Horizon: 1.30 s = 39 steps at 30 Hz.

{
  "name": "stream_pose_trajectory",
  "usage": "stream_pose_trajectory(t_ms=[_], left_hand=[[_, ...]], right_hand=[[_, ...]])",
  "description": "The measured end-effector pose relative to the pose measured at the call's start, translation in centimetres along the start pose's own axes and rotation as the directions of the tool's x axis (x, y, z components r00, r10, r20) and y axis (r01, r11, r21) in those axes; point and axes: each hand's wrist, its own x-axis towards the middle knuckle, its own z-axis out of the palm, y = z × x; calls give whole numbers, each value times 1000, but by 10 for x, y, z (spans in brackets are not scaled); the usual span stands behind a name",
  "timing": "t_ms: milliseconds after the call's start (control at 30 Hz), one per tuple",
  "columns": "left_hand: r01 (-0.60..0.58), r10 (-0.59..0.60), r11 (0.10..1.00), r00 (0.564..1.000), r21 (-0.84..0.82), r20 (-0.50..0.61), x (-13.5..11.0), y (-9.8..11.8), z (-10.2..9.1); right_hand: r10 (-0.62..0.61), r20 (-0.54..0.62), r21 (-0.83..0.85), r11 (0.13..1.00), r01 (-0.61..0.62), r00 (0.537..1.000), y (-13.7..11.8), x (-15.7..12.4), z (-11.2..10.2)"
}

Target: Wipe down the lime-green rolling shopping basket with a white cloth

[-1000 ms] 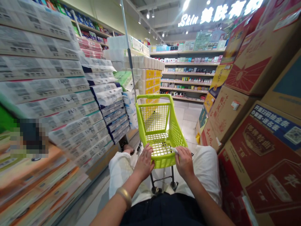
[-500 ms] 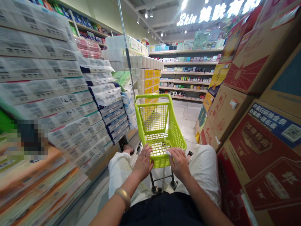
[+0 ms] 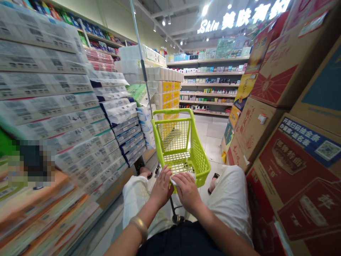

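Observation:
A small lime-green shopping cart (image 3: pixel 201 161) with a lattice basket stands between my knees. A thin metal pole (image 3: pixel 142 64) rises from its far left corner. My left hand (image 3: pixel 162 186) is closed over the near rim of the basket, at its left end. Just beside it, my right hand (image 3: pixel 188 188) presses a folded white cloth (image 3: pixel 173 181), perhaps a tissue, onto the same rim. The fingers of both hands are almost touching. Part of the cloth is hidden under my right fingers, and the hands cover much of the near rim.
Stacked wrapped paper packs (image 3: pixel 69 106) rise close on the left. Cardboard cartons (image 3: pixel 293 156) are piled on the right. Tiled floor (image 3: pixel 206 137) runs ahead to shelves (image 3: pixel 213 85) of small goods. A blurred-out patch (image 3: pixel 32 161) lies at the far left.
My right hand has slid left along the near rim with the white cloth, up to my left hand. My left hand has stayed nearly in place.

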Motion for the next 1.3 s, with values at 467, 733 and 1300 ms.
stream_pose_trajectory(t_ms=[467,733,1300], left_hand=[[12,-12,1000,1000,17,-3,1,3,2],[7,-7,1000,1000,7,13,-1,0,0],[-3,3,1000,1000,4,17,0,0,-1]], right_hand=[[141,-146,-75,985,-153,979,25,-10,-8],[-11,-17,-35,999,10,1000,15,-3,-10],[-30,1,3,1000,30,1000,-2,3,0]])
